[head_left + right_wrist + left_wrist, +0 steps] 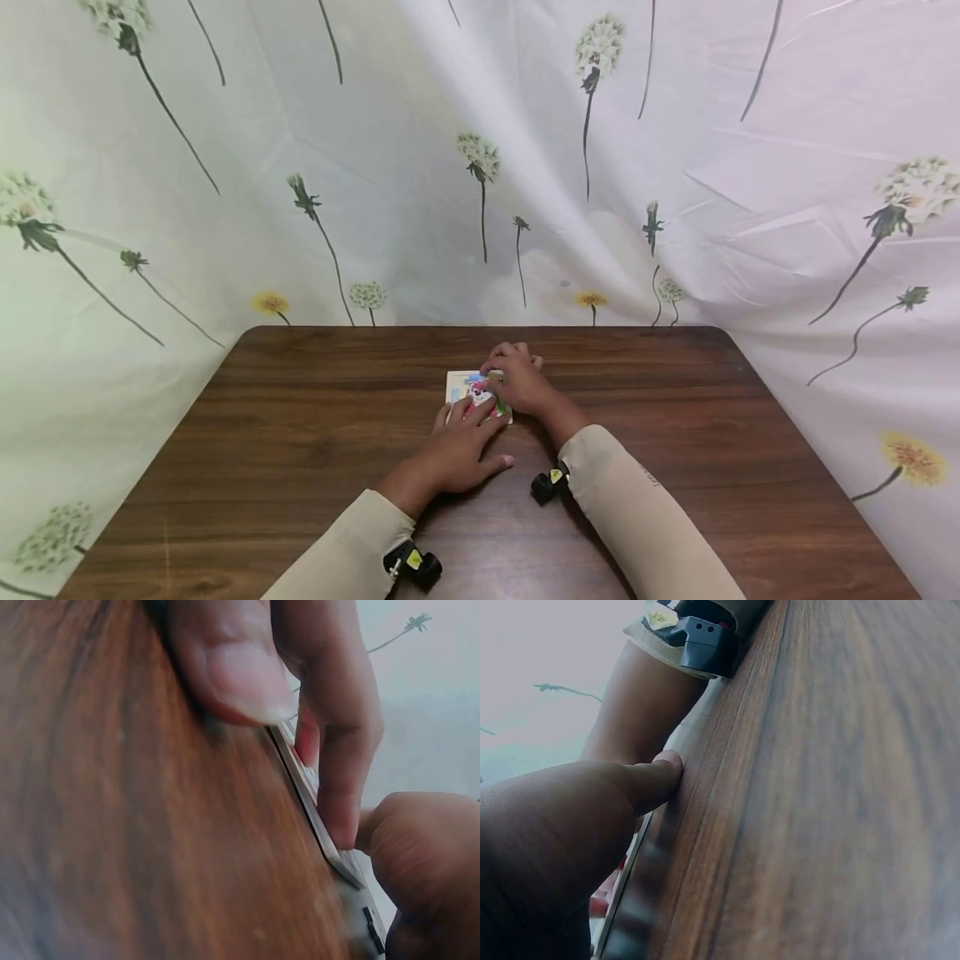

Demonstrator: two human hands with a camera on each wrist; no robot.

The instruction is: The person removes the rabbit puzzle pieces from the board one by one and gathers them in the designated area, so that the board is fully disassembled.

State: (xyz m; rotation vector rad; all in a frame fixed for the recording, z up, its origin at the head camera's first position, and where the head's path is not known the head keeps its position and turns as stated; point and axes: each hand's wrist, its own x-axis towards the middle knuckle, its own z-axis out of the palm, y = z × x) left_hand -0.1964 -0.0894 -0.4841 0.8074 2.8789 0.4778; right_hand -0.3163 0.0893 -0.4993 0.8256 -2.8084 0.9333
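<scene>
A thin flat board (453, 385) with a bright cartoon-like picture (477, 392) lies on the wooden table. My left hand (463, 450) rests over its near part, fingers spread and fairly straight, thumb out to the side on the table. At the far right corner is my right hand (519, 385), its fingers gently bent over the board. In the right wrist view one fingertip (341, 825) touches the board's top, while the thumb (240, 682) stays apart, near the edge. Nothing shows pinched between them. Both hands cover much of the picture.
The brown wooden table (300, 450) extends around the board on all sides. Behind it and at both sides hangs a pale sheet (420, 208) with dandelion prints. Black wrist devices (423, 568) sit on both sleeves, close to the tabletop.
</scene>
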